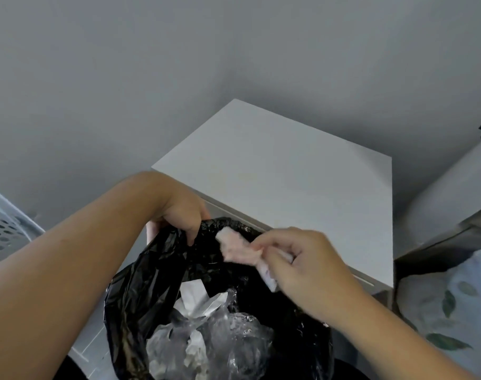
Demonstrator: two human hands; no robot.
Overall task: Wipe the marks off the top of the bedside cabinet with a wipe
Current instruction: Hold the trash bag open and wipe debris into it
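Note:
The white bedside cabinet [283, 171] stands against the grey wall, its top bare and with no marks that I can make out. In front of it is a black bin bag [140, 292] holding clear plastic and crumpled paper. My left hand [181, 212] grips the bag's far rim and holds it open. My right hand [307, 259] pinches a crumpled, pink-stained wipe [238, 246] over the bag's mouth, just in front of the cabinet's near edge.
A white perforated laundry basket [3, 229] sits at the far left. To the right of the cabinet are a white bed frame [453, 193] and leaf-patterned bedding [447, 303]. A grey wall [179, 64] backs everything.

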